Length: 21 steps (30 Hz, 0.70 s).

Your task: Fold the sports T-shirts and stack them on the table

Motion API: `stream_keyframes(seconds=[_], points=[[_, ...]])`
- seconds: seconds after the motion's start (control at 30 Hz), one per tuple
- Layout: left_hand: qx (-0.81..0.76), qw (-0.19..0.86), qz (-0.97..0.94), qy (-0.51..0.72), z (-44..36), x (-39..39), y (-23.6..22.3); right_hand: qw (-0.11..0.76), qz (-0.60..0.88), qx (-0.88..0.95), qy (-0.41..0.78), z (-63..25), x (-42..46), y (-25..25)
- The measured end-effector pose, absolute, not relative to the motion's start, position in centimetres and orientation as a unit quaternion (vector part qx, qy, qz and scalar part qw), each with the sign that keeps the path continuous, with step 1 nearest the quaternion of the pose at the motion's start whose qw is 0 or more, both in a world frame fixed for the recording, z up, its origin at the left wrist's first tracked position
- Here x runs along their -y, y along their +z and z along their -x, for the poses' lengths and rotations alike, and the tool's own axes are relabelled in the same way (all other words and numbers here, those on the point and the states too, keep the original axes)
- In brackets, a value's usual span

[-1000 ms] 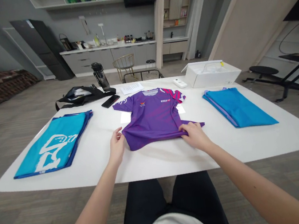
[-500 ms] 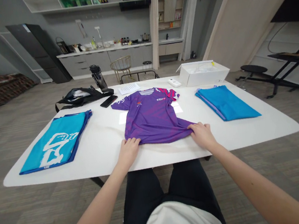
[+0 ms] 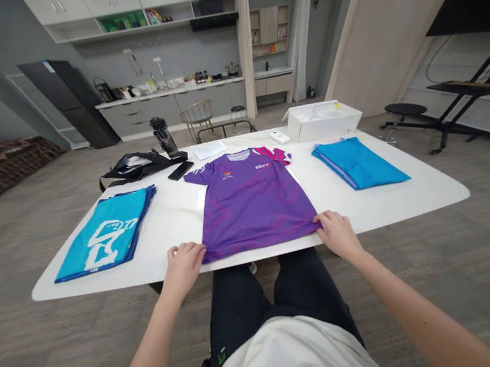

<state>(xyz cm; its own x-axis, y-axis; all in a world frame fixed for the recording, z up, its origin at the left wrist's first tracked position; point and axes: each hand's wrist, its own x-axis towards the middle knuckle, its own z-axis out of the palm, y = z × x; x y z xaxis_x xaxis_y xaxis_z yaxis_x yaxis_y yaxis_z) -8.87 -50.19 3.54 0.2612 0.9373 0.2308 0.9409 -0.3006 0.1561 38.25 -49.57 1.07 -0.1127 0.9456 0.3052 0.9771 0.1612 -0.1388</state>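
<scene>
A purple T-shirt (image 3: 254,200) lies spread face up on the white table, its collar toward the far side and its hem near the front edge. My left hand (image 3: 185,265) pinches the left corner of the hem. At the opposite corner, my right hand (image 3: 336,231) grips the hem between thumb and fingers. The shirt's body looks mostly smooth, with a pink-striped sleeve on the right and a white-marked sleeve on the left.
On the table (image 3: 392,206), folded teal cloth (image 3: 109,231) lies left and folded blue cloth (image 3: 362,162) right. Farther back are a phone (image 3: 180,170), black bag (image 3: 134,167), dark bottle (image 3: 163,136), papers (image 3: 210,150), a white device (image 3: 279,138) and a white box (image 3: 324,120).
The hem has been drawn toward me and stretched wider, flattening the creases and the bunched right corner. My left hand has moved left and nearer; the view has shifted slightly.
</scene>
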Motion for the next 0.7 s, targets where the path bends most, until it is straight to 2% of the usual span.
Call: stream_keyframes(seconds=[0.27,0.53,0.7], points=[[0.547,-0.032,0.830,-0.103,6.8,51.1,1.7,0.161,0.711,0.683,-0.048,-38.0,50.0,-0.6],[0.556,-0.051,0.824,-0.098,8.0,50.1,1.4,0.263,0.641,0.714,-0.102,-40.0,49.8,2.6],[0.563,-0.030,0.820,-0.096,7.7,50.6,1.6,0.214,0.600,0.770,-0.021,-41.1,50.7,1.5]])
